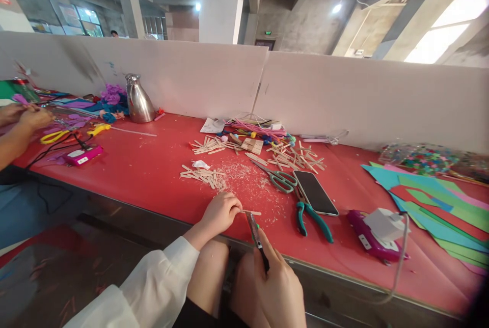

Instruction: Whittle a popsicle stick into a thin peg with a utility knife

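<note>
At the table's front edge my left hand (222,212) is closed on one end of a wooden craft stick (252,212), which points to the right. My right hand (277,279) grips a utility knife (258,241) with a dark handle. Its blade (250,220) meets the stick just right of my left fingertips. Wood shavings (248,178) lie scattered beyond my hands. A small pile of craft sticks (202,176) rests behind my left hand. Scissors (280,179) with grey-green handles and teal-handled pliers (311,216) lie to the right, the pliers beside a smartphone (316,193).
On the red table (160,165), more sticks (294,155) lie further back. A magenta power strip (376,239) with a white charger (385,223) and coloured paper sheets (439,206) are at right. At left stand a steel jug (139,101) and another person's hands (32,115). A white partition (191,76) borders the back.
</note>
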Demonstrator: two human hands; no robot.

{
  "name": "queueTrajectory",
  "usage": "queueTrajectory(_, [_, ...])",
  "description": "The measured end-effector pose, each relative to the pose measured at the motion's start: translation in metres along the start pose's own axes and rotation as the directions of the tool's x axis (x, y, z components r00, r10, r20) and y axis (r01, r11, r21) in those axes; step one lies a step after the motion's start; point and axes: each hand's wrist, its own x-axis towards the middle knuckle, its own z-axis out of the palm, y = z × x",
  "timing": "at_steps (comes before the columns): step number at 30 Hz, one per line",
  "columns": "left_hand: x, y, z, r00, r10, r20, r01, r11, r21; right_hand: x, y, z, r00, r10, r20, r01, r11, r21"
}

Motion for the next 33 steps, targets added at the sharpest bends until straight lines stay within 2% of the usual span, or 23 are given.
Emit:
queueTrajectory(5, [0.002, 0.001, 0.0, 1.0, -0.011, 0.004, 0.011, 1.0, 0.002, 0.002, -0.001, 0.0, 0.999, 0.023, 0.047, -0.025, 0.999, 0.043])
queueTrajectory(9, [0.001, 0.001, 0.0, 1.0, -0.014, 0.0, 0.014, 1.0, 0.008, 0.006, 0.001, -0.001, 0.999, 0.044, 0.0, -0.042, 0.968, 0.246])
queueTrajectory(12, [-0.001, 0.002, -0.001, 1.0, -0.016, -0.003, 0.016, 1.0, 0.009, 0.006, 0.004, 0.0, 0.993, 0.086, 0.075, -0.11, 0.895, 0.432])
queueTrajectory(14, [-0.001, 0.002, -0.001, 1.0, -0.017, -0.004, 0.017, 1.0, 0.01, 0.005, 0.005, 0.002, 0.987, 0.119, 0.106, -0.155, 0.872, 0.464])
queueTrajectory(20, [-0.002, 0.002, -0.001, 1.0, -0.016, 0.007, 0.016, 1.0, 0.015, -0.004, 0.007, 0.003, 0.972, 0.235, -0.007, -0.229, 0.953, 0.197])
queueTrajectory(33, [-0.002, 0.0, -0.001, 1.0, 0.002, -0.005, -0.002, 1.0, 0.012, -0.003, 0.006, 0.014, 0.993, 0.09, -0.072, -0.093, 0.995, -0.032])
